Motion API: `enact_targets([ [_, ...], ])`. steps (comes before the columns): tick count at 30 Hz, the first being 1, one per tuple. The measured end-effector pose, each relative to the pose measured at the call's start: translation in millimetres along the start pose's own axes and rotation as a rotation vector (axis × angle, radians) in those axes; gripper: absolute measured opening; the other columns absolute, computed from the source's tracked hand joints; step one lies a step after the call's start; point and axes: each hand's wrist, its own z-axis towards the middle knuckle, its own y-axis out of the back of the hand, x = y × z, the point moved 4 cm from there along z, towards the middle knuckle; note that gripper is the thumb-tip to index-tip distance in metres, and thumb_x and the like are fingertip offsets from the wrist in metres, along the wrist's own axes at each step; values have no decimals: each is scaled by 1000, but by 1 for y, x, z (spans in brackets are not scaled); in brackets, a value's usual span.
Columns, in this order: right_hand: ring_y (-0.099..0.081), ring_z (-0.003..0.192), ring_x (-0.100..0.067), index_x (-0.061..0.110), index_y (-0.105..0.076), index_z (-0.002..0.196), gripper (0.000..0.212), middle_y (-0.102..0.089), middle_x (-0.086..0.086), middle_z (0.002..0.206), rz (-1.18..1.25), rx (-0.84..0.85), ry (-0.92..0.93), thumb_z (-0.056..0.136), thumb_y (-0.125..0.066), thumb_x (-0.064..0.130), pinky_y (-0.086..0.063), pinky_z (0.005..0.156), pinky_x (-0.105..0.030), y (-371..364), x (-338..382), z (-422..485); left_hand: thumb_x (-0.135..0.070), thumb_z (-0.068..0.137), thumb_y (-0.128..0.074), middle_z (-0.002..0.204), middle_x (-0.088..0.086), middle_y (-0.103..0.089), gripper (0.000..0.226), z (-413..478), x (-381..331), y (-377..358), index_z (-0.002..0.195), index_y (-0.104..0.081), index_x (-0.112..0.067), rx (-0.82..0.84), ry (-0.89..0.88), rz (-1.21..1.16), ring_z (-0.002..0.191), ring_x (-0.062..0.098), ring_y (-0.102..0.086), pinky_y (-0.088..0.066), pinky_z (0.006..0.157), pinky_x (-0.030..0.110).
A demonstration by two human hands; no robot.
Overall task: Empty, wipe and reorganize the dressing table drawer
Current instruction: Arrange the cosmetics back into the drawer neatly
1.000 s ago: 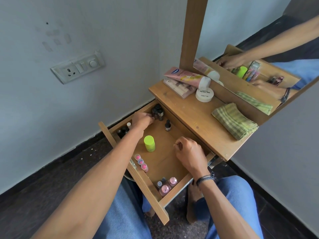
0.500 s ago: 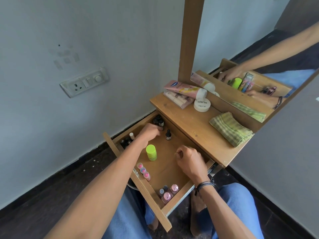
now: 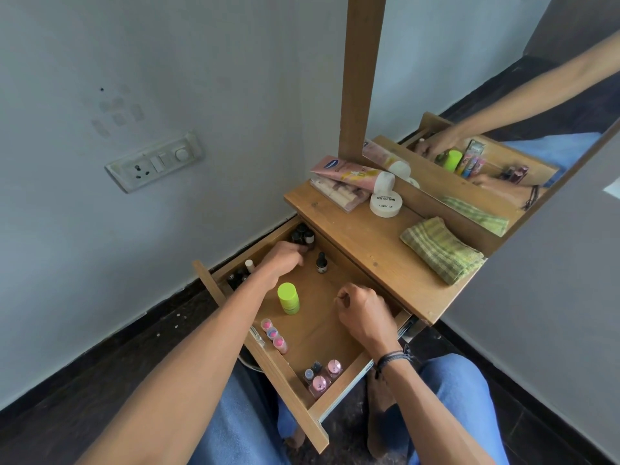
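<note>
Nearest, down past the lime bottle point(image 3: 288, 298) toward the front corner of the drawer point(image 3: 342, 387): a huddle of pink-capped bottles point(image 3: 320, 377), upright and touching. Just in front of the lime bottle: a row of three pink vials point(image 3: 273, 333) against the front panel. To the right of the lime bottle, above bare drawer floor: right hand point(image 3: 364, 317), curled into a loose fist, knuckles up; cannot tell whether anything small sits inside.

Beyond the lime bottle: left hand point(image 3: 283, 260), fingers bent round toward the dark bottles point(image 3: 302, 236) in the far corner, fingertips at one of them; cannot tell whether closed on it or only touching. Just right of that hand: a lone dark bottle point(image 3: 321, 263), upright and apart from the rest.

Likely risks: knocking the lime bottle over with the left forearm, which passes close beside it; toppling the tightly packed dark cluster by dragging one bottle out sideways rather than lifting; clipping the lone bottle with the knuckles. Glass on wood, so rolling and leaking possible.

Farthest, on the tabletop: green checked cloth point(image 3: 443, 250), unused.
</note>
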Motion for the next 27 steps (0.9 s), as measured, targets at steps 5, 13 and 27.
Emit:
enact_targets([
  [5,-63,75,-14,20,-65,96,10,-66,3,93,-5,14,-9,97,-56,23,-60,68,-40,-1,-1,1,-2,93,-56,140,3,-60,42,-18,-3,14,127,-70,-22,-86,-46,99,128,22,-53,-39,98,27],
  [13,-64,74,-13,21,-66,95,10,-65,2,92,-31,65,-31,98,-57,26,-60,68,-40,-6,-4,4,-14,101,-51,127,-13,-68,33,-96,8,21,125,-70,-25,-381,-175,266,112,12,-66,-48,75,19],
  [27,-56,131,-27,26,-51,149,54,-45,-4,156,-81,234,90,96,-62,20,-46,108,-35,-26,10,27,-42,93,-64,134,-9,-58,48,-132,37,-8,137,-52,-27,-432,-355,523,117,14,-59,-49,75,28],
])
